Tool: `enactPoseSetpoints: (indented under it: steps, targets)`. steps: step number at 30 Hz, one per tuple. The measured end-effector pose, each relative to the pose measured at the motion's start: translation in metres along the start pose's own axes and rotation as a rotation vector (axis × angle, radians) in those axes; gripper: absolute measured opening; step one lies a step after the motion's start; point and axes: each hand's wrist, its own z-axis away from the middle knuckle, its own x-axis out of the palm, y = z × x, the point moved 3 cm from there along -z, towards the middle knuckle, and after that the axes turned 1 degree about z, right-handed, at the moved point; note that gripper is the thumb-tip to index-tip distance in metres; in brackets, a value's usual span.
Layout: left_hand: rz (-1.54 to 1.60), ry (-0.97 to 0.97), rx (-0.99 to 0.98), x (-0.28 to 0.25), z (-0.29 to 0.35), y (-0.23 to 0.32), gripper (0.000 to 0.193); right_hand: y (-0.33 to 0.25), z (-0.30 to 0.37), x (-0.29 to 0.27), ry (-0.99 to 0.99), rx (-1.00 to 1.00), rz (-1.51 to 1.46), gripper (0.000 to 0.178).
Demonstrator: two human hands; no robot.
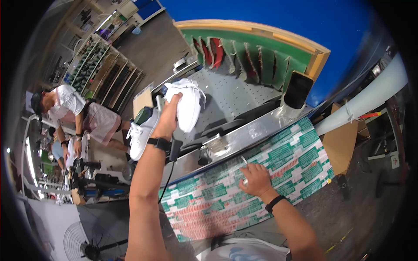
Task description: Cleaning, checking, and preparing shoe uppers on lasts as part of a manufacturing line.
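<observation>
My left hand (166,122) is closed around a white lace-up sneaker (188,106), raised over the near left part of a grey perforated worktop (222,98). A second white sneaker (140,139) is beside my left wrist, partly hidden by my forearm. My right hand (257,179) is over a green, white and red patterned sheet (300,161) at the bench's near side. Its fingers are curled around a slim pale tool (244,160) with the tip sticking out; the tool's exact kind does not show.
At the worktop's far side, a wood-framed green board (283,65) carries hanging green and red flaps. A dark phone (298,90) stands at the right end. A co-worker (72,108) bends over a bench at left. A fan (89,250) is at lower left, cardboard (342,148) at right.
</observation>
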Motion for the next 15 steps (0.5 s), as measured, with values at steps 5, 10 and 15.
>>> enactPoseSetpoints:
  steps: [5,10,15]
  targets:
    - [-0.442,0.065,0.320,-0.039,0.176,0.027,0.103,0.001,-0.003,-0.001,-0.024,0.017,0.004,0.038]
    - [-0.612,0.286,0.254,-0.020,0.351,-0.054,0.131,0.002,-0.008,-0.003,0.026,-0.015,0.034,0.039]
    - [-0.642,0.488,0.198,-0.006,0.429,-0.173,0.138,-0.007,-0.007,0.011,0.009,-0.079,0.047,0.046]
